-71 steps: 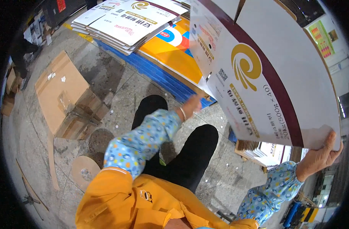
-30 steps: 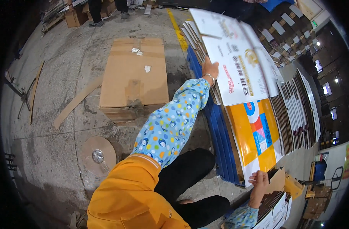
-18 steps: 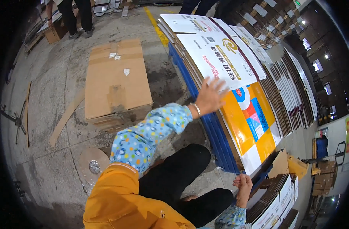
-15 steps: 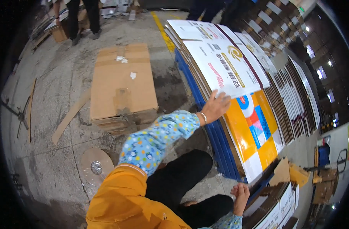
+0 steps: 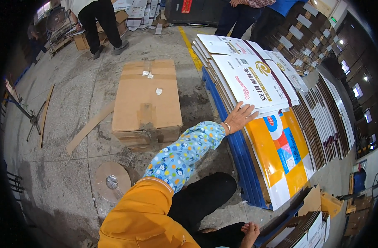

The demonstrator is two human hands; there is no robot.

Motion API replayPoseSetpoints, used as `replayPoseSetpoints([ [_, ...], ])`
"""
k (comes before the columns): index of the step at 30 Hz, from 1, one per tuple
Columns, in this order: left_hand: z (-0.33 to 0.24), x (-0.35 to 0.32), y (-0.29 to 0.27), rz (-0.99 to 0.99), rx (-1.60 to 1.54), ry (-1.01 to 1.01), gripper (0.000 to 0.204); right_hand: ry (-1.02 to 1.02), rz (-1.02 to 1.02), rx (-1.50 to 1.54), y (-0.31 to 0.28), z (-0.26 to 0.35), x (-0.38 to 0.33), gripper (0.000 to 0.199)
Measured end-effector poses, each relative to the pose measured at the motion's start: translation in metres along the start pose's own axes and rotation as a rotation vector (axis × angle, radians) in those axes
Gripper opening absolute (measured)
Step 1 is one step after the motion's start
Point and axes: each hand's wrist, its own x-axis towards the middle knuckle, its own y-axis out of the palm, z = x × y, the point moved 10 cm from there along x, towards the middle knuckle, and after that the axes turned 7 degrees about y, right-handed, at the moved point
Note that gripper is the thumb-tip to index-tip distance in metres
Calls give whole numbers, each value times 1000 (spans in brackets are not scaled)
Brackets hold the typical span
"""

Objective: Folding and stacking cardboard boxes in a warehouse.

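Note:
My left hand (image 5: pixel 240 117) reaches forward and rests, fingers spread, on the near edge of a white flattened carton (image 5: pixel 257 78). This carton tops a pile of flat cardboard sheets. Under the hand's near side lies a glossy orange, blue and white printed flat carton (image 5: pixel 294 175). The pile sits on a blue pallet (image 5: pixel 247 175). Close to my knee, at the lower edge, my right hand (image 5: pixel 250 232) has its fingers curled in, and nothing shows in them.
A closed brown box (image 5: pixel 149 95) stands on the floor at left, with a tape roll (image 5: pixel 110 182) nearer me. A cardboard strip (image 5: pixel 89 128) lies beside the box. More flat cartons (image 5: pixel 321 124) stack at right. Other people (image 5: pixel 100 25) stand at the back.
The view has shifted, so the scene sits lower and further right. My left hand stays at the white carton's near edge, its fingers flatter now. My right hand sits lower by my knee.

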Motion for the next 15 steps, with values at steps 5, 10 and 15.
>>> replayPoseSetpoints([
  [5, -2, -7, 7, 2, 51, 63, 50, -80, 36, -16, 2, 10, -12, 23],
  [10, -2, -8, 9, -43, 52, 87, 49, -73, 31, -85, 9, 12, -14, 20],
  [15, 0, -5, 9, -23, 55, 88, 51, -91, -24, -80, 7, -4, 0, 16],
])
